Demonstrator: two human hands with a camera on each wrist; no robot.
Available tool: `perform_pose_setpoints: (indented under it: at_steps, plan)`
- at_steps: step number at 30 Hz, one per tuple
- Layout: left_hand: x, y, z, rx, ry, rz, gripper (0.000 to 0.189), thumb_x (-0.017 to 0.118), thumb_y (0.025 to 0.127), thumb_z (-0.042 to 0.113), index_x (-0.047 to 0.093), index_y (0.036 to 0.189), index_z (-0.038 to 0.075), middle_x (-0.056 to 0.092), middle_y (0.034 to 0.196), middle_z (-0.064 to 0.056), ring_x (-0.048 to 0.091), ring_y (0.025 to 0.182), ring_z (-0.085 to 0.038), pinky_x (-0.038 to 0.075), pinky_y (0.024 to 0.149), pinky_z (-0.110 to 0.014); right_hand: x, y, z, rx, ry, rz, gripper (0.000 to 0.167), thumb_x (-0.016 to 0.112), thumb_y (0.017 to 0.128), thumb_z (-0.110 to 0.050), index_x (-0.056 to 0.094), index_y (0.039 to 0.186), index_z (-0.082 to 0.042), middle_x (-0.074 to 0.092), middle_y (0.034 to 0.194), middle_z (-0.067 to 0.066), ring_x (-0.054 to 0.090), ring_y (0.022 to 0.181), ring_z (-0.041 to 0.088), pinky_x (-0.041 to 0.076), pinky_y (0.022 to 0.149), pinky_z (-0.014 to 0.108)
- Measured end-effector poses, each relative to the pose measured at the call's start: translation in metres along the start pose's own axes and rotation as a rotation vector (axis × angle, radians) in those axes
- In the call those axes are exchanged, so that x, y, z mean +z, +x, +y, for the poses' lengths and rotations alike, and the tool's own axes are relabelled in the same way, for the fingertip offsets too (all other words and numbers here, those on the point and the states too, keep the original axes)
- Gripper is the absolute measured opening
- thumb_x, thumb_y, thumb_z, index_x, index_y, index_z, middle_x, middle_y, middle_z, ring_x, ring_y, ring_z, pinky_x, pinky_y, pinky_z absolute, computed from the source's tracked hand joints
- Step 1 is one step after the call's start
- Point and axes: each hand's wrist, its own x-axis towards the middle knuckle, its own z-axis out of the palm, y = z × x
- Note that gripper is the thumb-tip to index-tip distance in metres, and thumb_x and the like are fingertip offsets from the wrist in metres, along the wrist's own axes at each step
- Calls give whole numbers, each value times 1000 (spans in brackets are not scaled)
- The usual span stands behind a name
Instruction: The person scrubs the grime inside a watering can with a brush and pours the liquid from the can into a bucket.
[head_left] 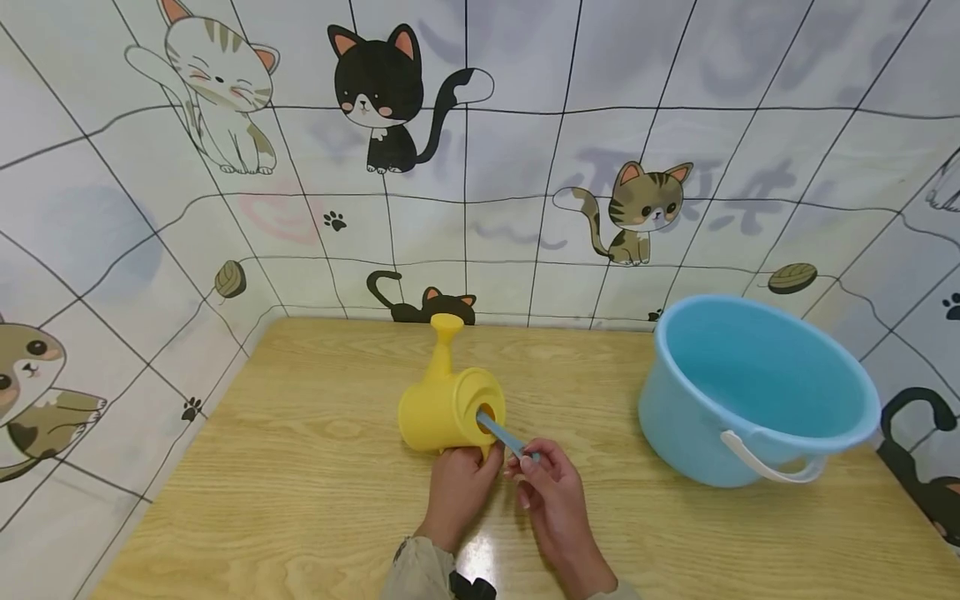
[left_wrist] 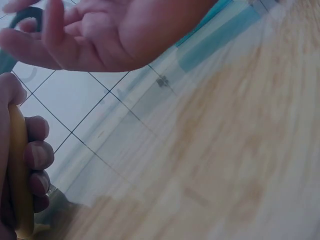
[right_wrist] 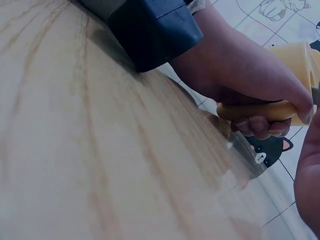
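A yellow watering can is held tilted over the table, its spout pointing to the far side and its round opening turned toward the right. My left hand grips its handle, fingers curled round it. In my right hand, thumb and fingers pinch a slim light-blue handle with a ring-shaped end. The handle's other end goes into the can's opening, so whatever it carries inside is hidden. In the right wrist view, the can's body shows beyond the left wrist.
A large light-blue bucket with a white carrying handle stands on the right of the wooden table. Tiled-pattern sheeting with cartoon cats rises behind the table and along both sides.
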Motion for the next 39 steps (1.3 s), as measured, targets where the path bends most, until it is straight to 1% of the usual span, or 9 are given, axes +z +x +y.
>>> perform_pose_setpoints:
  at_steps: [4, 9, 12, 15, 20, 23, 29, 32, 39]
  plan:
    - [0, -1, 0, -20, -2, -11, 49, 51, 85, 45, 36, 45, 21, 25, 42, 17, 32, 42, -3, 28, 42, -21, -1, 0, 1, -30, 50, -69, 21, 42, 88, 6, 52, 101, -7, 63, 91, 8, 61, 80, 18, 39, 47, 17]
    - [0, -1, 0, -54, -60, 13, 47, 51, 85, 46, 42, 45, 23, 28, 39, 16, 29, 37, -2, 25, 39, -21, -3, 0, -1, -49, 107, -96, 22, 34, 92, 4, 51, 97, -8, 61, 81, 4, 58, 70, 13, 37, 47, 17]
    - [0, -1, -1, -65, -85, 25, 45, 51, 85, 46, 46, 45, 25, 30, 38, 16, 28, 35, 0, 24, 37, -21, -3, 0, -1, -37, 132, -133, 22, 30, 94, 0, 50, 95, -9, 59, 77, 3, 55, 64, 11, 36, 47, 16]
    - [0, -1, -2, -47, -79, 29, 45, 51, 85, 47, 45, 46, 26, 31, 39, 17, 29, 35, 0, 25, 37, -20, -4, 1, 0, -22, 144, -179, 28, 24, 97, -6, 51, 94, -9, 58, 76, 2, 54, 64, 10, 36, 47, 17]
    - [1, -1, -3, 13, -24, 25, 49, 53, 85, 44, 38, 43, 22, 26, 40, 17, 28, 38, 0, 25, 39, -19, -8, 2, 1, -2, 177, -231, 43, 11, 98, -14, 53, 91, -10, 56, 75, 2, 52, 65, 11, 35, 49, 17]
    - [2, -1, -4, 35, -8, 17, 49, 54, 85, 40, 36, 43, 21, 24, 40, 17, 27, 38, 0, 24, 38, -18, -9, 1, 1, 11, 185, -259, 43, 10, 97, -14, 53, 91, -9, 55, 76, 2, 51, 65, 12, 34, 49, 18]
    - [2, -1, -4, 39, 6, 11, 46, 57, 83, 31, 36, 43, 20, 25, 40, 16, 28, 38, 0, 24, 38, -18, -7, 1, 0, 47, 129, -313, 36, 18, 97, -10, 53, 96, -10, 56, 78, 2, 52, 67, 10, 36, 50, 17]
    - [2, 0, -3, 45, 18, 9, 46, 57, 82, 31, 36, 43, 21, 26, 41, 16, 29, 38, -1, 25, 38, -19, -7, 2, 0, 51, 126, -314, 35, 19, 97, -9, 54, 97, -10, 56, 78, 1, 52, 66, 9, 36, 50, 16]
    - [2, -2, -3, 32, -9, 17, 46, 57, 83, 32, 37, 44, 21, 27, 41, 16, 29, 39, -1, 25, 39, -18, -9, 1, 2, 70, 152, -308, 37, 16, 97, -10, 53, 100, -9, 56, 78, 2, 51, 66, 10, 35, 50, 18]
